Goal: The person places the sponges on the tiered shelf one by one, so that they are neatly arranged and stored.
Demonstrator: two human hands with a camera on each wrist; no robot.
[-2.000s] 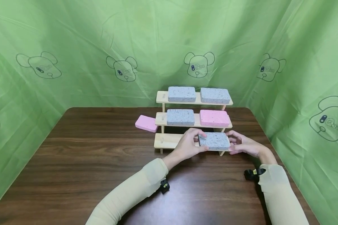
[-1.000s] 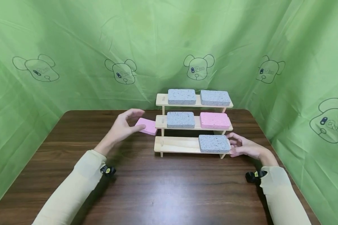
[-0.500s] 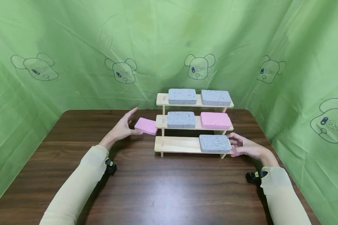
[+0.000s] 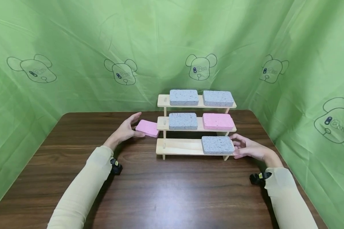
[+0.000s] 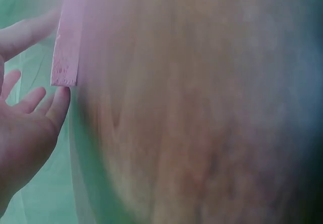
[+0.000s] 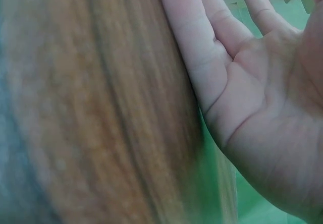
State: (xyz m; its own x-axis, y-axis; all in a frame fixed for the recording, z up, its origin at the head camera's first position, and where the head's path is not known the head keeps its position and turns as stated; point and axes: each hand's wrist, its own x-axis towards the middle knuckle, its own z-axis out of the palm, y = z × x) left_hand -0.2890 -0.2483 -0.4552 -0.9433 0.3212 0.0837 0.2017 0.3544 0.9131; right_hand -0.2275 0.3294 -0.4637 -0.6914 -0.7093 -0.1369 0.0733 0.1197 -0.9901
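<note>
In the head view, a pink sponge [image 4: 147, 128] lies on the table at the left end of a three-tier wooden rack [image 4: 182, 147]. My left hand [image 4: 125, 131] spans the sponge's left end, with fingers fairly straight and the thumb at its near edge. The left wrist view shows a fingertip right at the corner of the pink sponge [image 5: 66, 57]. My right hand [image 4: 250, 150] holds the right end of the bottom shelf, thumb in front and fingers behind. Beside it on that shelf lies a speckled grey sponge [image 4: 218, 145]. The right wrist view shows the right palm [image 6: 252, 93].
Grey sponges [image 4: 183, 97] sit on the top shelf. The middle shelf carries a grey sponge [image 4: 183, 121] and a pink one [image 4: 218, 121]. A brown wooden table [image 4: 172, 190] bears the rack, with a green curtain [image 4: 160, 44] behind.
My left hand has left the grey sponge on the bottom shelf and moved left to the loose pink sponge, drawing closer round its end. The right hand stays at the rack.
</note>
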